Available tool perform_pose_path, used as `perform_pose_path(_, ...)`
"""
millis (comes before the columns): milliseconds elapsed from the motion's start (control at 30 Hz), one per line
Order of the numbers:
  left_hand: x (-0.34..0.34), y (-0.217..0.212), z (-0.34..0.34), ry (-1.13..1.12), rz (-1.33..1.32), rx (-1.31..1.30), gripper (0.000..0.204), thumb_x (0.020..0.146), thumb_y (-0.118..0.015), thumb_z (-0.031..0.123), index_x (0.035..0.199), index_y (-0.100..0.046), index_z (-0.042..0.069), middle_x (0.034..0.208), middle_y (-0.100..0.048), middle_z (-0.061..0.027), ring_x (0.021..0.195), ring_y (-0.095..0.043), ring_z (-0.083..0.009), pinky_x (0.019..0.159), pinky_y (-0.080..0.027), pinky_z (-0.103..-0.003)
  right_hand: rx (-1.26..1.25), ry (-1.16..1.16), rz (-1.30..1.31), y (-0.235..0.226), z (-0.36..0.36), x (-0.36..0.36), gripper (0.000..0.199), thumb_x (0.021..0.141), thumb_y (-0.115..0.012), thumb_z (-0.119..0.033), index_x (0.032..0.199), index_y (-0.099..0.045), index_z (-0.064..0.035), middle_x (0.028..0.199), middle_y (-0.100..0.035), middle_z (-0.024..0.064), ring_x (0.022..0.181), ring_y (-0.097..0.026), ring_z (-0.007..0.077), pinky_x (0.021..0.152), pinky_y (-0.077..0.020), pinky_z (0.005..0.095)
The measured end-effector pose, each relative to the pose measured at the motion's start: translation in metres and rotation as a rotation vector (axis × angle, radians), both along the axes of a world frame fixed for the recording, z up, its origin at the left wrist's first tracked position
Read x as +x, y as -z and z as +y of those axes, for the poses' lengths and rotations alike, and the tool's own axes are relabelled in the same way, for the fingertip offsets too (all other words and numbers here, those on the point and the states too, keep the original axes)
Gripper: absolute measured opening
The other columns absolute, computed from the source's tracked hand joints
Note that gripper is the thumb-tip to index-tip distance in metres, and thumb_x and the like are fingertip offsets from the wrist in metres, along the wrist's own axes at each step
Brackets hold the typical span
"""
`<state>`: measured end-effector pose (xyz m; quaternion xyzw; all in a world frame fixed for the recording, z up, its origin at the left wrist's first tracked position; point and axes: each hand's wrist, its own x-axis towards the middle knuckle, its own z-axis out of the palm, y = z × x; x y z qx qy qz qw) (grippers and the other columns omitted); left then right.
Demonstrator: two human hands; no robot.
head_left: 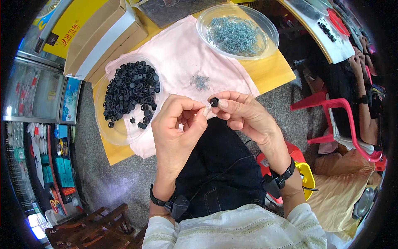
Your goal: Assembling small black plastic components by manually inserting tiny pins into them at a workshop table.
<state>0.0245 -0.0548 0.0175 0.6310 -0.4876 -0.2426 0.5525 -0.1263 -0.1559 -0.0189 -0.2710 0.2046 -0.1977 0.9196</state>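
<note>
Above my lap, just off the table's near edge, both hands meet at the fingertips. My right hand pinches a small round black plastic cap between thumb and fingers. Against the cap's near left side, my left hand is closed in a pinch on a small shiny piece that looks like a screw, mostly hidden by the fingertips. Black caps fill much of a clear round tub at the left. A small heap of screws lies on the pink cloth beyond my hands.
A clear tub of silver screws stands at the table's far right. An open cardboard box is at the far left. Right of me are a pink plastic chair, a yellow container and another person's arm.
</note>
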Motion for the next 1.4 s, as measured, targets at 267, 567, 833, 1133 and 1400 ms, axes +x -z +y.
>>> perform_pose_path(267, -0.007, -0.02, 0.005, -0.019, -0.322, 0.077, 0.01, 0.075, -0.068, -0.002, 0.079, -0.06, 0.002, 0.077, -0.056, -0.0031, 0.058, -0.054, -0.0088, 0.048, -0.041, -0.022, 0.027, -0.023, 0.01, 0.002, 0.004, -0.001, 0.022, 0.087, -0.067, -0.013, 0.106, -0.063, -0.0023, 0.087, -0.066, 0.0026, 0.069, -0.057, 0.0033, 0.049, -0.0438, 0.0138)
perform_pose_path(567, -0.003, -0.02, 0.007, 0.087, -0.787, -0.05, 0.017, 0.072, -0.066, -0.004, 0.082, -0.054, 0.003, 0.081, -0.052, -0.0089, 0.063, -0.058, -0.0263, 0.053, -0.047, -0.036, -0.244, 0.052, 0.17, -0.006, 0.012, 0.0, 0.021, 0.085, -0.069, -0.013, 0.101, -0.065, 0.0007, 0.086, -0.065, 0.0028, 0.07, -0.059, 0.0055, 0.051, -0.0495, 0.0179)
perform_pose_path(833, -0.008, -0.011, 0.003, 0.084, -0.355, -0.008, 0.014, 0.075, -0.066, -0.006, 0.085, -0.059, 0.001, 0.087, -0.058, -0.0071, 0.067, -0.061, -0.0156, 0.058, -0.048, -0.026, -0.059, 0.003, 0.036, 0.006, 0.021, -0.002, 0.02, 0.09, -0.063, -0.012, 0.105, -0.063, 0.0001, 0.088, -0.065, 0.0039, 0.072, -0.061, 0.0062, 0.055, -0.0538, 0.0181)
perform_pose_path(1133, -0.016, 0.014, 0.017, 0.032, 0.551, -0.218, 0.012, 0.089, -0.061, 0.0, 0.101, -0.059, -0.004, 0.091, -0.066, -0.0106, 0.079, -0.064, -0.0126, 0.07, -0.053, -0.024, 0.165, 0.018, -0.095, 0.009, 0.027, 0.004, 0.017, 0.092, -0.062, -0.02, 0.102, -0.061, -0.0064, 0.088, -0.064, -0.0006, 0.071, -0.056, 0.0003, 0.052, -0.045, 0.0121)
perform_pose_path(1400, -0.015, 0.021, 0.019, -0.006, 0.445, -0.19, 0.013, 0.087, -0.061, -0.005, 0.1, -0.059, -0.004, 0.088, -0.065, -0.0084, 0.078, -0.063, -0.0123, 0.071, -0.052, -0.023, 0.123, -0.008, -0.066, 0.009, 0.029, 0.008, 0.017, 0.091, -0.063, -0.021, 0.101, -0.061, -0.0073, 0.087, -0.063, -0.0022, 0.069, -0.054, 0.0002, 0.052, -0.0435, 0.0123)
